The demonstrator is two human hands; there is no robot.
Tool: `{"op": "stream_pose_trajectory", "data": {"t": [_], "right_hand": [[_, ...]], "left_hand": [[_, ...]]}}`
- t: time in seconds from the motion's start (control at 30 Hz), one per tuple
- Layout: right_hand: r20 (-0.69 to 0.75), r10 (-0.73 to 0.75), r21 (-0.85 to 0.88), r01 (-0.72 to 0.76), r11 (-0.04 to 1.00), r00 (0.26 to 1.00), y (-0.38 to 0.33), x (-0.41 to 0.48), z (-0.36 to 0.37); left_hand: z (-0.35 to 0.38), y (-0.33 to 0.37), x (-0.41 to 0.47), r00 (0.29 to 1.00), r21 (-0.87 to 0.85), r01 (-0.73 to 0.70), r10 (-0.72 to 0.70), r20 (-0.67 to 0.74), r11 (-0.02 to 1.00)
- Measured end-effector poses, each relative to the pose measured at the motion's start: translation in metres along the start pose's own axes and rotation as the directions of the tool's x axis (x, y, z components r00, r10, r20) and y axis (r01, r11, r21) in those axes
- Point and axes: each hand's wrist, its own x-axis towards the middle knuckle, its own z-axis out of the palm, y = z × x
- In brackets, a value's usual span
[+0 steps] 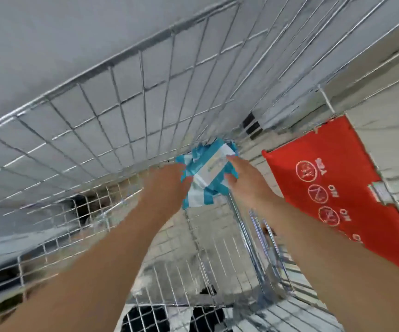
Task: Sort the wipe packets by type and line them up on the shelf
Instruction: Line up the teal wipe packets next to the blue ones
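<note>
The blue wipe packet [208, 171] sits between both hands, its long side slanting up to the right. The left hand [167, 180] and right hand [246, 180] each grip one side, equally near.

My left hand [167, 180] and right hand [246, 180] are bare; my forearms show no sleeves.

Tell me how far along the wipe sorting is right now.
Nothing looks lined up yet: no shelf row shows in this view. In hand: both the left hand and right hand hold blue-and-white wipe packets over the wire cart. Still left: sorting them by type and placing them on the shelf.
</note>
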Motion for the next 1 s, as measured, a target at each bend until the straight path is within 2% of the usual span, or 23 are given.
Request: {"op": "stream_pose_trajectory", "data": {"t": [0.13, 0.3, 0.4, 0.43, 0.53, 0.63, 0.73, 0.8, 0.93, 1.0], "right_hand": [[0.020, -0.121, 0.062, 0.119, 0.991, 0.992, 0.012, 0.014, 0.017], [0.013, -0.208, 0.195, 0.201, 0.960, 0.978, 0.020, 0.005, 0.026], [-0.120, -0.256, 0.121, 0.270, 0.955, 0.959, 0.018, 0.017, 0.015], [-0.104, -0.270, 0.092, 0.279, 0.956, 0.957, 0.017, 0.023, 0.011], [0.071, -0.259, -0.082, 0.264, 0.961, 0.963, 0.016, 0.044, 0.014], [0.055, -0.253, -0.178, 0.259, 0.949, 0.966, 0.019, 0.055, 0.023], [0.053, -0.212, -0.108, 0.217, 0.970, 0.976, 0.016, 0.047, 0.022], [0.085, -0.177, 0.012, 0.177, 0.984, 0.981, 0.011, 0.034, 0.023], [0.217, -0.123, 0.341, 0.042, 0.939, 0.968, -0.002, 0.010, 0.034], [0.311, -0.137, 0.404, 0.000, 0.915, 0.940, -0.004, 0.002, 0.037]], "left_hand": [[0.027, 0.007, 0.026, 0.997, -0.246, 0.075, -0.073, 0.018, 0.966], [0.039, -0.004, 0.029, 0.982, -0.341, 0.188, -0.187, 0.036, 0.921], [0.041, -0.025, 0.012, 0.957, -0.362, 0.280, -0.290, 0.028, 0.889], [0.043, -0.031, 0.006, 0.949, -0.374, 0.303, -0.314, 0.033, 0.877], [0.045, -0.044, -0.011, 0.922, -0.444, 0.367, -0.382, 0.059, 0.817], [0.044, -0.047, -0.025, 0.905, -0.616, 0.373, -0.418, 0.078, 0.694], [0.043, -0.043, -0.036, 0.896, -0.802, 0.348, -0.423, 0.132, 0.486], [0.044, -0.040, -0.040, 0.896, -0.858, 0.329, -0.417, 0.152, 0.393], [0.051, -0.039, -0.042, 0.881, -0.903, 0.346, -0.421, 0.218, 0.256], [0.052, -0.043, -0.042, 0.866, -0.900, 0.367, -0.438, 0.239, 0.235]]}}
